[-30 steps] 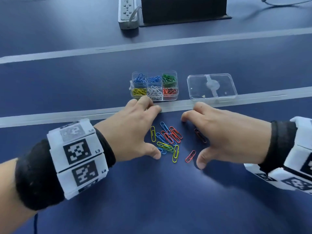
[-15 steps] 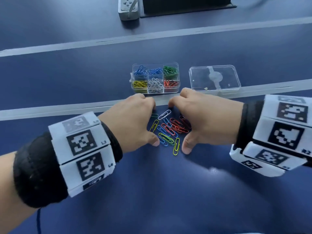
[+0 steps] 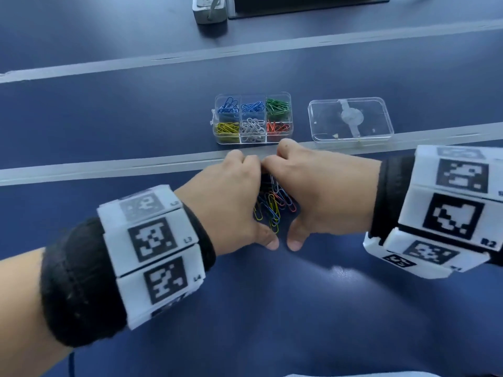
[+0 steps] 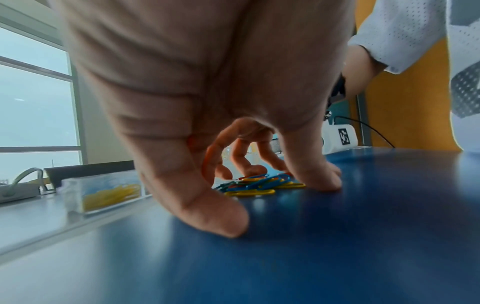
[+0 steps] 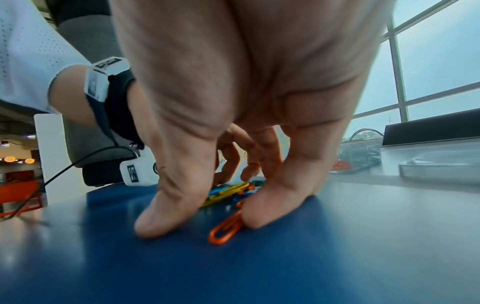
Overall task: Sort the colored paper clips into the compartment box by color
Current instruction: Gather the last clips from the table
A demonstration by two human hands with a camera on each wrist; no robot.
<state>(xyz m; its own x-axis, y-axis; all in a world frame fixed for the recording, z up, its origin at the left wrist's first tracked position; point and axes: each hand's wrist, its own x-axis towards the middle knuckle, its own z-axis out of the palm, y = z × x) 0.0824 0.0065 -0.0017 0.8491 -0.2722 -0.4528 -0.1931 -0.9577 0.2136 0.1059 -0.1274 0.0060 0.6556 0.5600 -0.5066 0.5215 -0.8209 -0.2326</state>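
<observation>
While fingertips press table, both hands [image 3: 275, 197] cup paper clips [image 3: 273, 205], gripping none.

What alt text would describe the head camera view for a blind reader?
Two hands, left hand and right hand, cup a small pile of colored paper clips on a dark blue table. Behind sit a six-compartment box of color-sorted clips and its clear lid.

Quick count: one clear compartment box [image 3: 253, 117] with six compartments, all holding clips, one loose lid [image 3: 350, 118] just right of the box, two hands just in front of it, and maybe a dozen loose paper clips [image 3: 272, 205] between them, too tangled to count properly.
</observation>
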